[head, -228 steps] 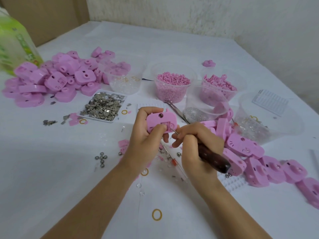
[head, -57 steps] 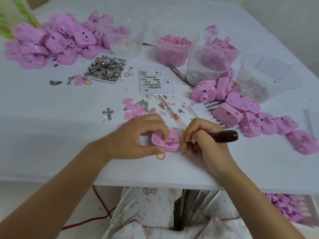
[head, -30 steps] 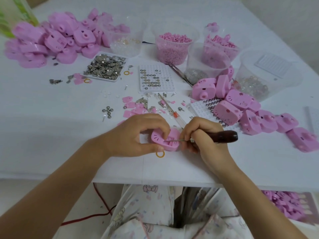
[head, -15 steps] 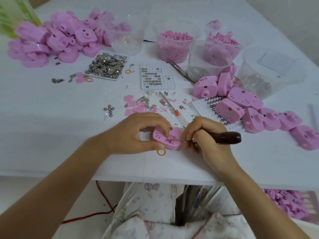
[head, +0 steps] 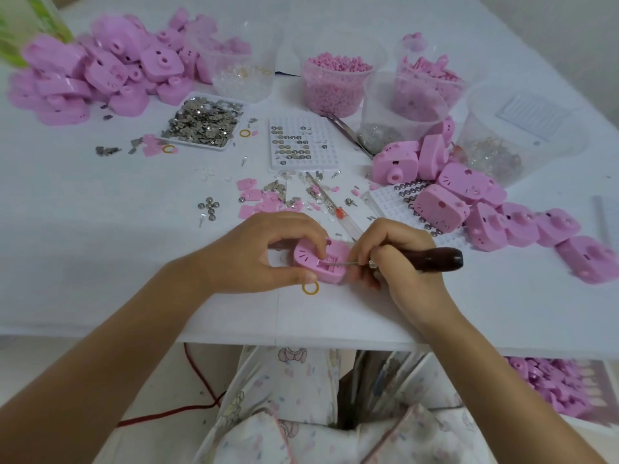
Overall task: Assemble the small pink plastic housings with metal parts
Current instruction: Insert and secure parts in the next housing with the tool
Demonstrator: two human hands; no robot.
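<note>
Two bare hands meet near the front edge of the white counter point(head: 100, 262). The left hand point(head: 264, 252) has its grip curled over a small pink housing point(head: 306, 257), thumb at the near side and fingertips on top. It holds the housing on the counter with the slotted open face turned up. The right hand point(head: 398, 262) has its grip pinched round a dark wooden-handled awl point(head: 435, 258), fingers closed where the thin metal shaft leaves the handle. The shaft lies nearly level and its tip reaches into the housing's recess. Whether a metal part sits at the tip is too small to tell. A yellow ring point(head: 310, 288) lies just in front of the housing.

Farther back, a shallow tray of small metal parts point(head: 204, 123) sits left of a white grid tray point(head: 296, 144) with round metal pieces in some cells. A heap of pink housings point(head: 100, 68) fills the far left. A row of further housings point(head: 485, 209) runs along the right, some resting on a second grid tray point(head: 388, 202). A clear tub of pink pellets point(head: 335, 82) stands at the back. Loose pink bits point(head: 258, 202) lie scattered between the trays and the hands.
</note>
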